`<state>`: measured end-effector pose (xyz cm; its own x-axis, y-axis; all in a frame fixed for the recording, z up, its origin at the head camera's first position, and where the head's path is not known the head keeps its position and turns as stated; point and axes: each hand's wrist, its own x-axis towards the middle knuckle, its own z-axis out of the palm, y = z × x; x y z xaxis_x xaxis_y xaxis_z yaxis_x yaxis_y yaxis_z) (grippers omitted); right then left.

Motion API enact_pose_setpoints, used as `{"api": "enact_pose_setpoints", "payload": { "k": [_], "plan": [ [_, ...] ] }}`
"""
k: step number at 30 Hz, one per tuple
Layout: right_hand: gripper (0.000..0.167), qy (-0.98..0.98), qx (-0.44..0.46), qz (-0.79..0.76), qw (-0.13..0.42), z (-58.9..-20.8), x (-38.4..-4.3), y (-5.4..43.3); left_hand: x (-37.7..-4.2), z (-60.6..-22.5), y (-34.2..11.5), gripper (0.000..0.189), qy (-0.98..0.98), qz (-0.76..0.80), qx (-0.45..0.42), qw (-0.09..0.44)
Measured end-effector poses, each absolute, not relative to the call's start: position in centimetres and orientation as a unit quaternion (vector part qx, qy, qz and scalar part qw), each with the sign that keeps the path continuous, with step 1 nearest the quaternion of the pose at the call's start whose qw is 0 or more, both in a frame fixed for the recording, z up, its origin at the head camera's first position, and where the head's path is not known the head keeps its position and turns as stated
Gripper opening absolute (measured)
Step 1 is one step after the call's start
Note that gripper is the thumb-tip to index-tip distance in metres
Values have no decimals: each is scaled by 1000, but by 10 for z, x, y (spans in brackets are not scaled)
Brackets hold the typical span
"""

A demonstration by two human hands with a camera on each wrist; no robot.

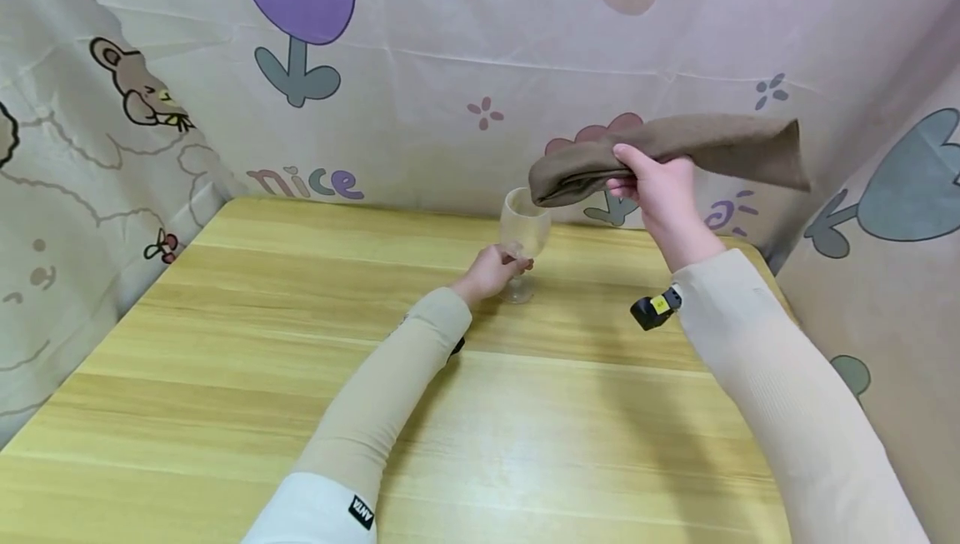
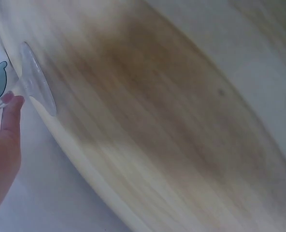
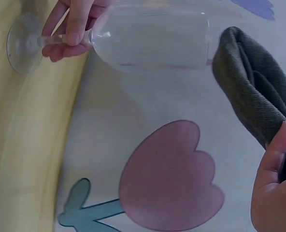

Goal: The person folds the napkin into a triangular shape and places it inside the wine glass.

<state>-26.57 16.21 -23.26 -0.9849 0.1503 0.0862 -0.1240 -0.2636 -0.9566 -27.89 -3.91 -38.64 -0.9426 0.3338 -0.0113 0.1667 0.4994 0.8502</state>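
A clear stemmed wine glass (image 1: 527, 227) stands upright toward the back of the table, its mouth facing up. My left hand (image 1: 491, 272) pinches its stem between thumb and fingers; in the right wrist view that grip lies just below the bowl (image 3: 152, 41). The round foot (image 2: 39, 79) shows close to the wood in the left wrist view. My right hand (image 1: 666, 194) holds a folded brown cloth (image 1: 720, 140) in the air, thumb on top. The cloth's rolled end (image 3: 235, 72) hangs right at the glass rim, and its loose end trails off to the right.
The light wooden table (image 1: 247, 377) spreads out in front of me. Behind it hangs a printed curtain (image 1: 442, 36) with flowers and letters, continuing along both sides. A small black camera (image 1: 654, 311) is strapped to my right wrist.
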Motion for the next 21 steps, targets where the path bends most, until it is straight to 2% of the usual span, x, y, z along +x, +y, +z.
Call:
{"api": "enact_pose_setpoints", "payload": {
  "k": [4,8,12,17,21],
  "plan": [
    [29,-652,19,752,96,-226,-266,152,-278,-385,-38,24,856,488,150,83],
    [32,-714,11,693,97,-217,-269,144,-277,-385,-38,23,854,491,155,77],
    [33,-784,-16,616,79,-203,-271,133,-278,-385,-38,23,854,491,151,80],
    [32,-859,-5,508,57,-190,-270,119,-279,-385,-39,24,861,478,152,83],
    [29,-930,19,358,87,-183,-269,110,-279,-384,-39,24,861,478,154,83]
  ]
}}
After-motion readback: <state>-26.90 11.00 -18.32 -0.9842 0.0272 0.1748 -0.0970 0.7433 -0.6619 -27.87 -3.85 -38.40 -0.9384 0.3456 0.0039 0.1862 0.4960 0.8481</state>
